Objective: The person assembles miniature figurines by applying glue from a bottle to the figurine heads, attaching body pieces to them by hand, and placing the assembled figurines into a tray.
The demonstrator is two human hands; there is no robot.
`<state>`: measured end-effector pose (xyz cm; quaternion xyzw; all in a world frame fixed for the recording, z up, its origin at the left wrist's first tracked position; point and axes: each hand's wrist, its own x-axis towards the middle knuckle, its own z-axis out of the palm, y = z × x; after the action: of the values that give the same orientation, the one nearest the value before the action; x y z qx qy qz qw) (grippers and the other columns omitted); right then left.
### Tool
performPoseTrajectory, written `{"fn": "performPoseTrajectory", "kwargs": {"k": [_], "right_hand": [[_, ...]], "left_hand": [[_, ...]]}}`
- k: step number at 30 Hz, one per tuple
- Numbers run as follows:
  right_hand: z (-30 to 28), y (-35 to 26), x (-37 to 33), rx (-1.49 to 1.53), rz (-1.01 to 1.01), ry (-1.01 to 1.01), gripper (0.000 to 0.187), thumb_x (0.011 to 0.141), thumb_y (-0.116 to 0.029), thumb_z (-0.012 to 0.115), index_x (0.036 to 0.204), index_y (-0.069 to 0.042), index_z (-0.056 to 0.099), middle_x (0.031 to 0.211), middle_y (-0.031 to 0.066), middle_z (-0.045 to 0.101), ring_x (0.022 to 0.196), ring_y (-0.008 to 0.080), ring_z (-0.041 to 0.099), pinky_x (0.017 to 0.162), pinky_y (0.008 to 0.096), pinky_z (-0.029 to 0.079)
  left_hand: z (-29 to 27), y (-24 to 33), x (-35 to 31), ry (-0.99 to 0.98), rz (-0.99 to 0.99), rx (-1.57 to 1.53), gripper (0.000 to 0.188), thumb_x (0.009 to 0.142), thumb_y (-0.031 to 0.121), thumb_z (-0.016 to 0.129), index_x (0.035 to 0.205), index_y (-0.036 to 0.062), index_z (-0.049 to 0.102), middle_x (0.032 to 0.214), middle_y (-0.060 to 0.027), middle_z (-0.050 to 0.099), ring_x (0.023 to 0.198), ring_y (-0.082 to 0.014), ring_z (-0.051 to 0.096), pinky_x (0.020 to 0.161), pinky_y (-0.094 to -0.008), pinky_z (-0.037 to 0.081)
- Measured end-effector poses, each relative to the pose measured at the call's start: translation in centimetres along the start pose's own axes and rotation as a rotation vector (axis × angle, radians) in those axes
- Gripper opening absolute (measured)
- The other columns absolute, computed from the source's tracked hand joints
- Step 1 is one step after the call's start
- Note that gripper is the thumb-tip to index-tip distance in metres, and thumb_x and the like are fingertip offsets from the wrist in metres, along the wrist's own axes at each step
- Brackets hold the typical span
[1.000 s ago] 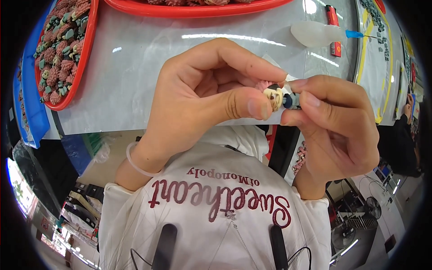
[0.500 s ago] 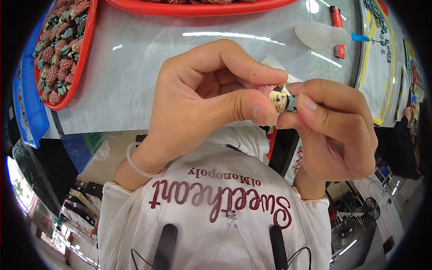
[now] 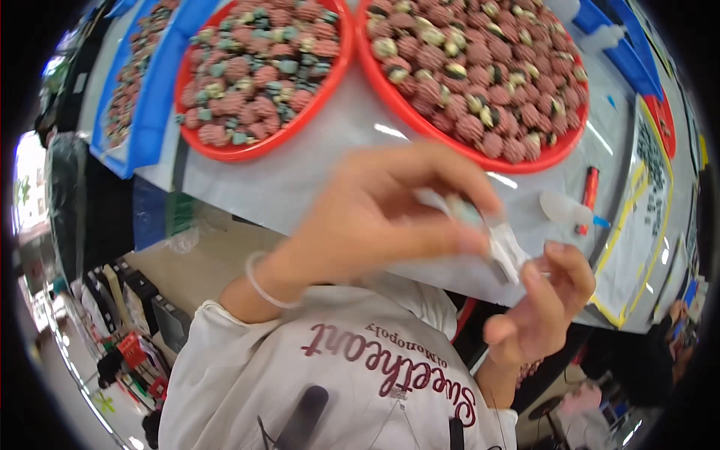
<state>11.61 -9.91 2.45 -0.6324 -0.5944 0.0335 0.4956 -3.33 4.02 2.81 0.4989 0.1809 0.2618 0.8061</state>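
My left hand point(image 3: 390, 217), smeared by motion, is closed over the table's front edge. Between its thumb and forefinger is a small painted figurine point(image 3: 466, 212), of which only a blurred grey-green part shows. My right hand point(image 3: 544, 304) hangs at the table edge, fingers apart and curled, with nothing visible in it. Just past its fingertips lies a folded white piece point(image 3: 508, 251), perhaps tissue or paper, close to my left thumb.
Two red trays hold many small pink and green figure parts: the left tray point(image 3: 232, 155) and the right tray point(image 3: 390, 91). A blue tray point(image 3: 146, 146) stands far left. To the right are a translucent bottle point(image 3: 561, 208) with a blue needle tip, a red tube point(image 3: 591, 191) and a yellow-edged sheet point(image 3: 626, 289).
The view has swung, bringing more of the trays in. My right hand has let go of the figurine and moved apart; my left hand keeps it.
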Motion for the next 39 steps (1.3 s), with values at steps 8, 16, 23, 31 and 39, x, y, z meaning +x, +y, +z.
{"fn": "performPoseTrajectory", "kwargs": {"k": [8,16,23,31,39], "right_hand": [[-0.6,1.4,-0.1,0.063,0.143,-0.013,0.037,0.075,-0.035,0.059,0.088,0.0,0.06,0.086,0.0133,0.052,0.074,0.0211,0.048,0.064,0.028,0.038],[-0.8,1.3,-0.2,0.086,0.233,0.042,0.017,0.074,-0.013,0.06,0.084,0.002,0.059,0.078,0.0111,0.052,0.065,0.0175,0.047,0.057,0.0248,0.036],[-1.0,1.1,-0.3,0.08,0.228,-0.031,0.009,0.077,-0.002,0.055,0.083,0.004,0.055,0.078,0.0082,0.048,0.068,0.0131,0.042,0.06,0.0209,0.034],[-1.1,1.6,-0.7,0.087,0.294,-0.023,0.007,0.077,-0.002,0.055,0.081,0.004,0.056,0.073,0.0059,0.048,0.06,0.0099,0.04,0.053,0.0189,0.031],[-1.3,1.2,-0.2,0.132,0.323,-0.041,0.008,0.075,-0.001,0.055,0.081,0.004,0.057,0.067,0.0052,0.049,0.058,0.0091,0.041,0.052,0.0185,0.029]], "left_hand": [[-9.2,5.3,-1.0,0.388,0.482,1.813,0.011,0.073,0.003,0.056,0.084,0.002,0.058,0.093,-0.0068,0.056,0.087,-0.0212,0.053,0.076,-0.0299,0.042],[-11.0,7.1,-0.2,0.555,0.48,1.849,0.021,0.075,0.016,0.057,0.093,0.0061,0.055,0.101,-0.0075,0.051,0.098,-0.0246,0.046,0.082,-0.0341,0.037],[-11.5,6.5,0.1,0.353,0.412,1.863,0.029,0.078,0.02,0.055,0.104,0.0083,0.053,0.113,-0.009,0.047,0.105,-0.0251,0.043,0.091,-0.0328,0.033],[-9.9,6.1,0.0,0.685,0.228,1.838,0.02,0.079,0.019,0.051,0.095,0.0069,0.053,0.107,-0.0101,0.048,0.097,-0.026,0.045,0.082,-0.0331,0.037],[-10.5,6.3,-0.2,0.463,0.324,1.807,0.02,0.08,0.019,0.05,0.095,0.0073,0.054,0.108,-0.0095,0.045,0.102,-0.0279,0.041,0.086,-0.0343,0.033]]}}
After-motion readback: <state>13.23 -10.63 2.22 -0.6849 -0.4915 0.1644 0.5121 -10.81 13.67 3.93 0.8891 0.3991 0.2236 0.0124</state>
